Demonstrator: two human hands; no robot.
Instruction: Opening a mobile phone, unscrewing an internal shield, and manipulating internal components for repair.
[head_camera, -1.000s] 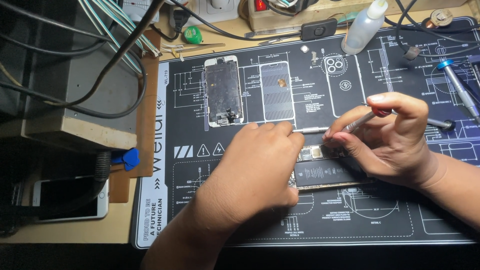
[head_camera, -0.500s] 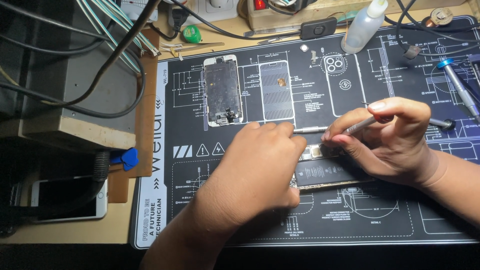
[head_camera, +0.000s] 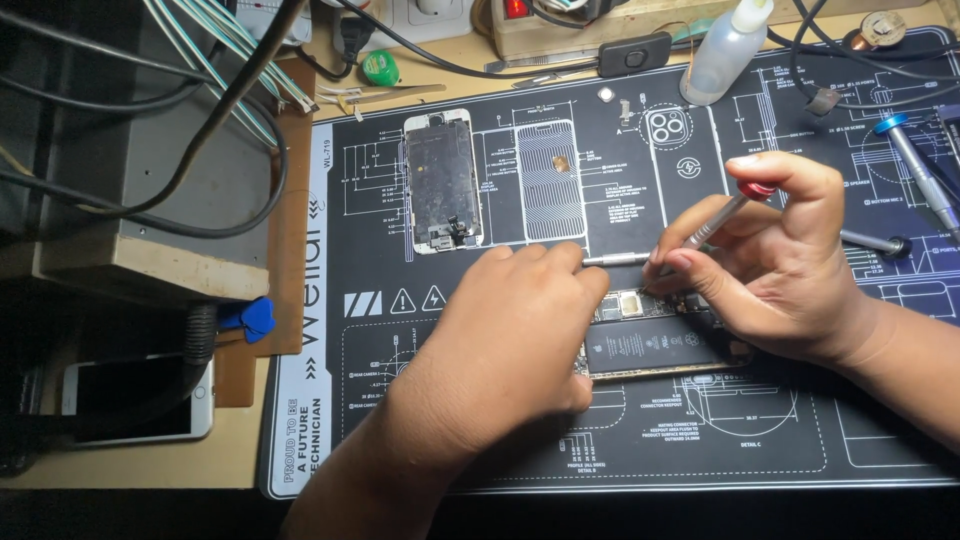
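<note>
Left hand flat, palm down, on opened phone at centre of black repair mat; covers phone's left part, fingers pointing up-right, grip closed loosely over phone edge, pressing it down. Black battery visible in phone body btwn both hands. Right hand just right of it, grip pinched together on thin screwdriver w/ red cap; shaft tilted, tip down-left at phone's upper edge near a small metal part. Exact contact pt of tip hidden by fingers, can't tell.

On mat above left hand: detached phone screen assy, face down, white frame, lying upright, well apart from hands. Just beside left fingertips: thin metal tool lying flat. Right edge of mat: blue-capped screwdriver and another dark-tipped one, both idle. Clear squeeze bottle at top of mat, near black inline switch. Left of mat, on wooden desk: white phone face up, blue plastic pick close above it, dark cables over a grey box. Small green round item at top, beside cables.
</note>
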